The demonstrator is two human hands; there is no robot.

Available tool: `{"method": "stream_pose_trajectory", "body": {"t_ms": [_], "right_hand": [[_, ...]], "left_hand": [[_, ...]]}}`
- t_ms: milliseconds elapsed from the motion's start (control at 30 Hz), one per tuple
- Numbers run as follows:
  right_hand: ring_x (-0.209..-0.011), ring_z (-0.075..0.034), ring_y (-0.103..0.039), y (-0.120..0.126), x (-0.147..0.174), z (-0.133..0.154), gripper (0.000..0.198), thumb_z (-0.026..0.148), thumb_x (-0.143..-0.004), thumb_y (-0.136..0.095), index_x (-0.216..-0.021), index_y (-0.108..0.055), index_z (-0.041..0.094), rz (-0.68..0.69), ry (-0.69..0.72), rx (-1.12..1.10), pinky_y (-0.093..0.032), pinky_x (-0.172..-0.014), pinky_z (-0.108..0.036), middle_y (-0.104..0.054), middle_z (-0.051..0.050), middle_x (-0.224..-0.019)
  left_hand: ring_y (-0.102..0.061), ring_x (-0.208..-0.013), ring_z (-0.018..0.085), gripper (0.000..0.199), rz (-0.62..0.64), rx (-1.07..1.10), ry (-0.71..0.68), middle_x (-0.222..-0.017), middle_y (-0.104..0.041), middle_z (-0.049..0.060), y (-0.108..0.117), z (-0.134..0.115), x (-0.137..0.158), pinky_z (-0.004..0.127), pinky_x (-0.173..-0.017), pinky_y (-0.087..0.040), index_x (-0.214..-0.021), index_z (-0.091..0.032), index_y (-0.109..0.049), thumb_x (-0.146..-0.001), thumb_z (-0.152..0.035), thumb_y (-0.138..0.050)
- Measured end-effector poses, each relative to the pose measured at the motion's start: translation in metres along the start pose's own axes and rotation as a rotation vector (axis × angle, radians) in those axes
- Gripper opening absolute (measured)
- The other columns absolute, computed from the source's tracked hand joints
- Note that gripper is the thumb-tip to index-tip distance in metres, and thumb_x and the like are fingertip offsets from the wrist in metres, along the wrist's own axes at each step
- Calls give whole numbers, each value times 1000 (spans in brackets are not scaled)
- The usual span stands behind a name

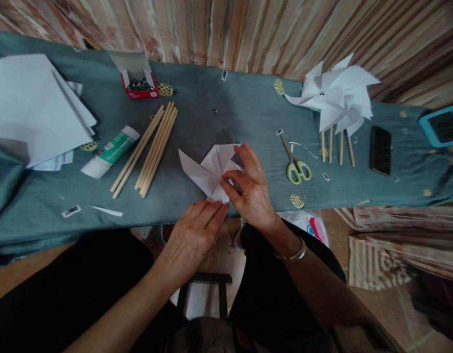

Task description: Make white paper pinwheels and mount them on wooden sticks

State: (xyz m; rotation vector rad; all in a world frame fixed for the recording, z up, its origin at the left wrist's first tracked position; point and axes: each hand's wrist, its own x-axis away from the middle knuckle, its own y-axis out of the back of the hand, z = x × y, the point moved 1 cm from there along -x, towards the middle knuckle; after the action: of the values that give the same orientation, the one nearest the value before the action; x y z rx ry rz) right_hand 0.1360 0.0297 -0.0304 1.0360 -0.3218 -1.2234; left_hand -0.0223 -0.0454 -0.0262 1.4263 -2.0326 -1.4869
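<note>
A white paper pinwheel (211, 169) lies near the front edge of the cloth-covered table, its blades folded in toward the middle. My right hand (253, 193) pinches paper at the pinwheel's centre with thumb and index finger, while its other fingers rest by the right blade. My left hand (199, 228) grips the pinwheel's lower edge, the fingers close together; its thumb is hidden. A small metal pushpin (215, 112) lies on the cloth beyond the pinwheel.
Wooden sticks (158, 149), a glue tube (112, 151), a red box of pins (139, 86) and paper sheets (35, 108) lie leftward. Green-handled scissors (298, 169), finished pinwheels on sticks (333, 93), a phone (381, 149) and a blue-framed device (441, 126) are rightward. A curtain (226, 34) hangs behind.
</note>
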Motion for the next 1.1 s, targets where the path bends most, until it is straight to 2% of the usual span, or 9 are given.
{"method": "stream_pose_trajectory", "body": {"t_ms": [167, 333, 500, 900, 1100], "right_hand": [[-149, -30, -27, 0, 1, -1, 16, 23, -93, -54, -94, -70, 27, 1, 3, 0, -30, -120, -53, -40, 3, -153], [-149, -30, -25, 1, 3, -1, 20, 25, -94, -51, -94, -71, 24, -4, 27, -4, -29, -120, -52, -39, -1, -154], [-149, -31, -25, 1, 4, 0, 21, 25, -94, -51, -96, -71, 25, 9, 29, 4, -29, -120, -52, -37, 1, -156], [-148, -29, -28, 0, 5, 0, 22, 26, -95, -50, -93, -72, 26, 2, 33, 25, -33, -117, -53, -43, -1, -152], [-147, -27, -30, -2, 5, 1, 22, 24, -95, -49, -90, -70, 24, -33, 80, 63, -37, -115, -51, -48, -4, -147]], "left_hand": [[-60, -100, 26, 29, 3, -17, -5, -110, -67, 15, 1, -1, 0, 42, -83, -57, -120, -4, -57, -93, -10, -51], [-60, -102, 26, 29, 2, -22, -1, -110, -67, 15, 1, -1, 0, 41, -84, -57, -121, -4, -56, -92, -9, -52], [-60, -102, 26, 29, 8, -20, 1, -112, -67, 15, 1, -1, 0, 41, -84, -56, -122, -6, -56, -94, -10, -50], [-61, -100, 26, 28, 6, -47, -12, -110, -68, 15, 2, -2, -1, 40, -83, -57, -120, -4, -58, -94, -11, -50], [-62, -97, 25, 25, -5, -45, -13, -108, -69, 14, 4, -3, -3, 39, -83, -58, -117, -6, -59, -95, -11, -48]]}}
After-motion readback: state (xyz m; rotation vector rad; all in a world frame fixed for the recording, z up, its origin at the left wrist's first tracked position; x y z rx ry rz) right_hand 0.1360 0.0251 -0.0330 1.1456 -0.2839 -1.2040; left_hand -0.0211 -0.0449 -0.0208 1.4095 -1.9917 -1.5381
